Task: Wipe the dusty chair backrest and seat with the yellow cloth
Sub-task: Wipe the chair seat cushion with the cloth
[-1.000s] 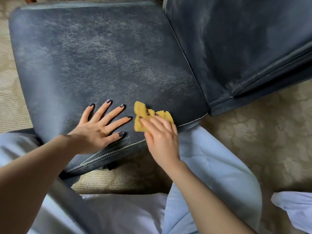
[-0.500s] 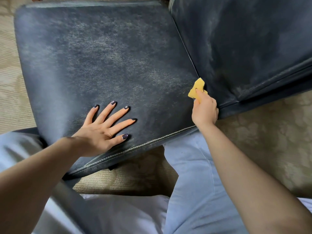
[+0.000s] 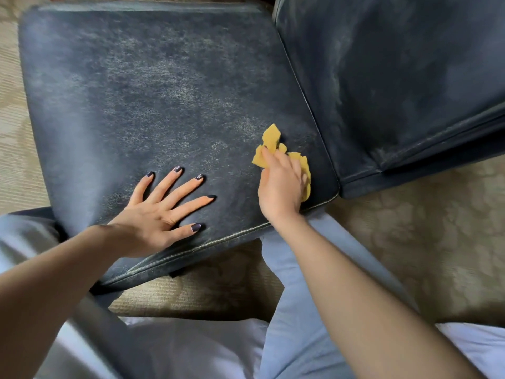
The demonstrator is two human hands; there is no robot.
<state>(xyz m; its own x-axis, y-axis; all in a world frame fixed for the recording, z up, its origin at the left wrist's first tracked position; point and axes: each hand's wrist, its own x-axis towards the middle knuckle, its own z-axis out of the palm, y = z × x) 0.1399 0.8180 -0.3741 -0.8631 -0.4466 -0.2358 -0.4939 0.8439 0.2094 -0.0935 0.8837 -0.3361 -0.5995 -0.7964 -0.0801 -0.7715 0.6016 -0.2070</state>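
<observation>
Fingers: the left hand (image 3: pixel 153 222) lies flat on the seat (image 3: pixel 164 91), its fingers (image 3: pixel 166 187) straight and fanned wide, with dark nails, holding nothing. The right hand (image 3: pixel 281 187) curls over the yellow cloth (image 3: pixel 270 139), thumb and fingers bunching it against the seat.
Yellow cloth: soft and crumpled with a ragged outline. It sits at the seat's near right corner, with one peak poking out past the thumb and another fold showing at the hand's right side.
Seat: a broad pad with rounded corners in a dark blue, leather-like covering, mottled with pale grey dust that is densest across the middle.
Backrest (image 3: pixel 396 77): the same dark covering, streaked with dust, with a ridged lower border. It meets the seat's right side along a narrow dark crease.
Edges: a pale stitched seam (image 3: pixel 218 242) runs along the front edge under both wrists. The cloth lies near both that seam and the crease.
Open room: the seat spreads wide beyond the fingertips to its far and left edges.
Surroundings: beige patterned carpet (image 3: pixel 410 242), and light blue trousers (image 3: pixel 300 310) below the front edge.
</observation>
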